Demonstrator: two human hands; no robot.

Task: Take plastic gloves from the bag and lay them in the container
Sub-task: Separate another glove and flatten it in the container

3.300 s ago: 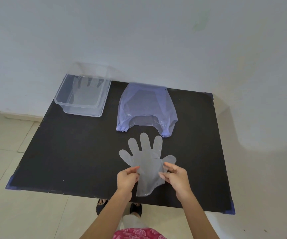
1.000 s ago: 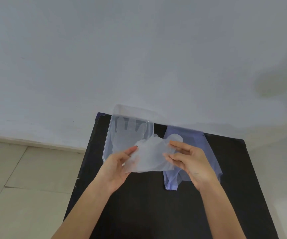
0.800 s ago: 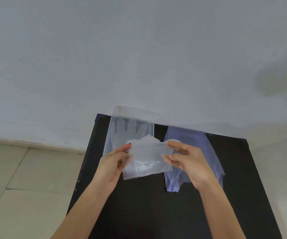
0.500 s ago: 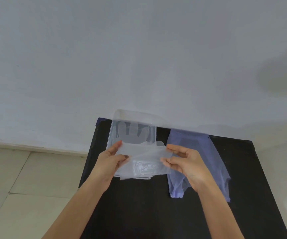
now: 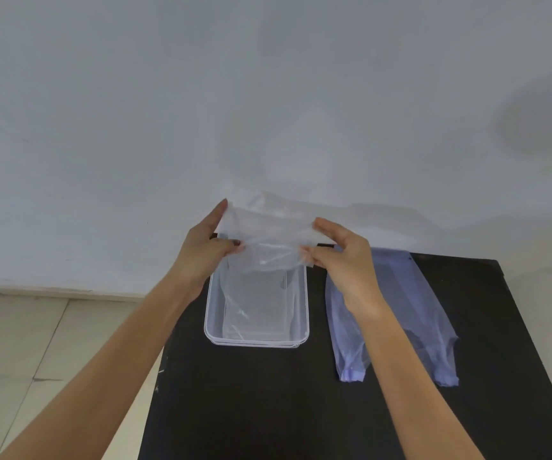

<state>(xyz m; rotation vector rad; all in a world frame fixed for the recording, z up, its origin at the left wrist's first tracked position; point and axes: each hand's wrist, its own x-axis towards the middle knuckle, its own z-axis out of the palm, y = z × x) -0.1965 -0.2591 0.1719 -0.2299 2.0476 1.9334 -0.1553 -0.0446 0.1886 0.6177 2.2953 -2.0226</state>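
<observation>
Clear thin plastic glove, folded into a loose band, stretched between both hands above the far end of the clear rectangular plastic container. Left hand pinches its left edge, thumb in front, fingers behind the film. Right hand pinches the right edge the same way. Hands are apart with the glove spanning the gap; lower part of the film sags toward the container opening. Can't tell whether it touches the rim.

Container sits upright on the matte black worktop, near its left edge and far side. Inside it more clear film lies flat on the bottom, looks like at least one glove already there; count not readable through the plastic.

Just to the right of the container, apart from it, a pale blue translucent plastic bag lies flat on the worktop, handles toward the camera. The right forearm crosses over its left part.

Worktop is a dark flat board, a few pale specks on it, small chips visible on the left edge. Its far edge is against a plain white painted wall, which fills the upper half of the view; faint grey shadow patch at upper right. Left of the worktop: beige floor tiles with visible grout lines, a light baseboard strip where wall meets floor.
</observation>
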